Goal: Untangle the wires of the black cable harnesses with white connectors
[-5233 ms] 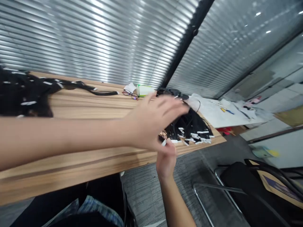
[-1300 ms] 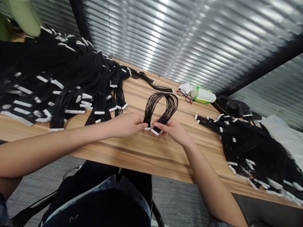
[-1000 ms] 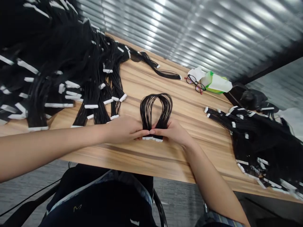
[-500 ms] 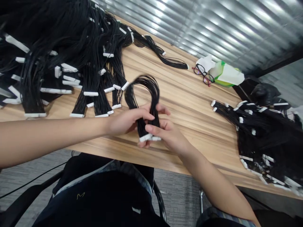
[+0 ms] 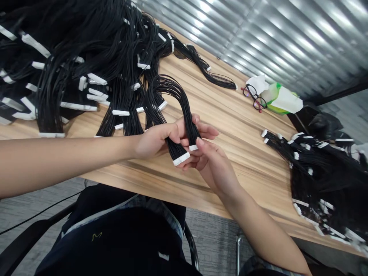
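We've got the left hand (image 5: 155, 142) clamped round a looped black wire bundle (image 5: 184, 103), held above the surface (image 5: 230, 153). The right hand (image 5: 215, 165) touches it by a white connector (image 5: 193, 147), grip unclear. A large wire heap (image 5: 71, 65) lies left, another wire heap (image 5: 322, 172) right.

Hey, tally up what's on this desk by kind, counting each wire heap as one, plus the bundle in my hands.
Black wire bundle, in hands: 1
Wire heaps: 2
Eyeglasses: 1
Green-and-white packet: 1
Total: 5
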Available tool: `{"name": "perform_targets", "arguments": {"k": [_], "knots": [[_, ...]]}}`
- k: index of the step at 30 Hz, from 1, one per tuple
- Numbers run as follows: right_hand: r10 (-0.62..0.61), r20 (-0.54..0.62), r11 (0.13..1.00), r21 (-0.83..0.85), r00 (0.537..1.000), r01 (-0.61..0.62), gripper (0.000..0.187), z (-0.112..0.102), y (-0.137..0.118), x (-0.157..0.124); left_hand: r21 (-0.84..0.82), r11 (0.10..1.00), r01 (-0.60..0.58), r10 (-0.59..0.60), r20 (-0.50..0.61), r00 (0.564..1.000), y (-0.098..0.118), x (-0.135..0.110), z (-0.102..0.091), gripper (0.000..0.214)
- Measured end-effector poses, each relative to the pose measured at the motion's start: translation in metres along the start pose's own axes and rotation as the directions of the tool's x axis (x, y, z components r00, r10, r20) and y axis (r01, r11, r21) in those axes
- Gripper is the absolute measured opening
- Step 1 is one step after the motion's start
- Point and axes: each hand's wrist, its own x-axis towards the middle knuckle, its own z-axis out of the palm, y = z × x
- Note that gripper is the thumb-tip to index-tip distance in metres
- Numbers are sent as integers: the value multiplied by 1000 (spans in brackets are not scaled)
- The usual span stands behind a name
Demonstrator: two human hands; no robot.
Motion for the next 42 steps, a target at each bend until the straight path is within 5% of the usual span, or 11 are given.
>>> {"name": "perform_targets", "arguments": {"k": [7,17,22,25,28,30,32,34,36,39,42], "knots": [[109,55,994,21,993,-110,41,-5,2,1,-242,970,-3,15,48,999,-9,1,-3,37],[-66,-124,996,45,990,72,24,3,24,-11,-293,939,-181,222,114,968,-32,3,-5,27],[-189,-77,977,-120,979,179,28,5,27,-14,-185,945,-271,287,67,956,-32,3,1,23],[-240,-38,957,-177,970,230,27,4,25,-16,-83,956,-282,283,-7,959,-27,2,1,38],[-323,-95,941,-136,942,309,23,-3,17,-15,284,942,-180,220,-115,969,-11,-3,-3,56],[-355,-203,935,-99,913,341,22,-8,8,-11,692,718,-74,194,-97,976,5,-9,-7,65],[-353,-264,936,-96,898,340,25,-14,2,-8,934,355,-43,318,-78,945,19,-13,-12,73],[-346,-275,938,-106,897,330,28,-18,0,-5,990,37,-136,495,100,863,26,-14,-18,63],[-342,-272,940,-104,900,326,29,-21,4,-4,942,-161,-296,572,333,749,23,-11,-26,43],[-320,-263,947,-71,910,313,27,-22,13,-6,894,-179,-412,567,435,699,10,-6,-36,41],[-321,-256,947,-51,912,318,25,-21,18,-8,913,-87,-400,521,384,762,5,-3,-38,40]]}}
